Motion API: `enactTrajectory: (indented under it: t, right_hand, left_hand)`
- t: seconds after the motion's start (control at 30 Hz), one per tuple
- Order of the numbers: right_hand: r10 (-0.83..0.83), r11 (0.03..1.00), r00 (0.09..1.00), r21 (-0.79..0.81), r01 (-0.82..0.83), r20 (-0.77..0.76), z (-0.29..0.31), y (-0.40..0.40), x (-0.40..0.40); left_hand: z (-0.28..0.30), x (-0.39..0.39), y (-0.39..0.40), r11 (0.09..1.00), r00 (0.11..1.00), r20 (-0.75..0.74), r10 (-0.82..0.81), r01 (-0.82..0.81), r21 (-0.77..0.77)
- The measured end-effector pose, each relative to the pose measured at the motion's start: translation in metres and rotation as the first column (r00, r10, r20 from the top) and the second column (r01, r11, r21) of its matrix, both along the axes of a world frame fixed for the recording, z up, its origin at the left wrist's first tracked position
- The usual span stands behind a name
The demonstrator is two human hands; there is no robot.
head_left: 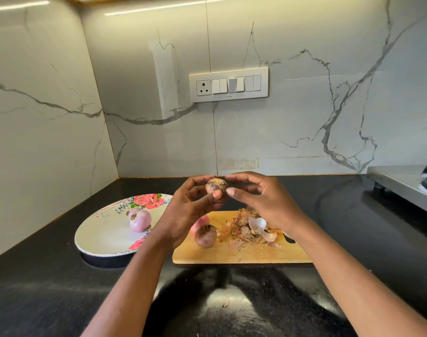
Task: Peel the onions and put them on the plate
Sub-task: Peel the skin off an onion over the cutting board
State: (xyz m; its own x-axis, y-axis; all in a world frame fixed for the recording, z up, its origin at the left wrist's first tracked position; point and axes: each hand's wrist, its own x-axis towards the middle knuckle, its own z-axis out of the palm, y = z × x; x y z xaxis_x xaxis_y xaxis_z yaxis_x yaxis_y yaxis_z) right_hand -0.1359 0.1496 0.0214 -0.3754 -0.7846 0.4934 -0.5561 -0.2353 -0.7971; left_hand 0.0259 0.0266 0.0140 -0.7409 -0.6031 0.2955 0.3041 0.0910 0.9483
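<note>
My left hand (188,210) holds a small onion (216,185) with dry brown skin up in the air, thumb and fingers curled round it. My right hand (261,198) is beside it on the right, its thumb and forefinger touching the onion's side and top. A peeled pink onion (140,220) lies on the white flowered plate (103,237) at the left. An unpeeled onion (205,235) sits on the wooden cutting board (244,254), with part of another pink onion (199,223) showing behind my left wrist.
A heap of onion skins (250,228) covers the middle of the board. The black countertop (61,288) runs to marble walls behind and at the left. A steel stove (402,183) stands at the far right. A switch panel (228,85) is on the back wall.
</note>
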Motion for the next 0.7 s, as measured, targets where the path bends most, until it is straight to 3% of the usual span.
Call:
enactTrajectory:
  t: [0.13,0.3,0.7]
  right_hand:
    - [0.046,0.994,0.992,-0.101,-0.035,0.113,-0.006,-0.006,0.0044]
    - [0.057,0.983,0.977,-0.185,-0.018,0.205,-0.0092,-0.0087,0.004]
    - [0.099,0.99,0.96,-0.123,-0.069,0.262,-0.0043,-0.0051,0.0069]
  left_hand:
    - [-0.0015,-0.0009,0.0015,1.0,1.0,-0.006,-0.026,0.026,-0.004]
    - [0.0008,-0.001,0.0027,0.99,0.994,-0.07,-0.09,0.097,0.102]
    - [0.0002,-0.001,0.0016,0.999,0.998,-0.063,-0.027,0.028,0.023]
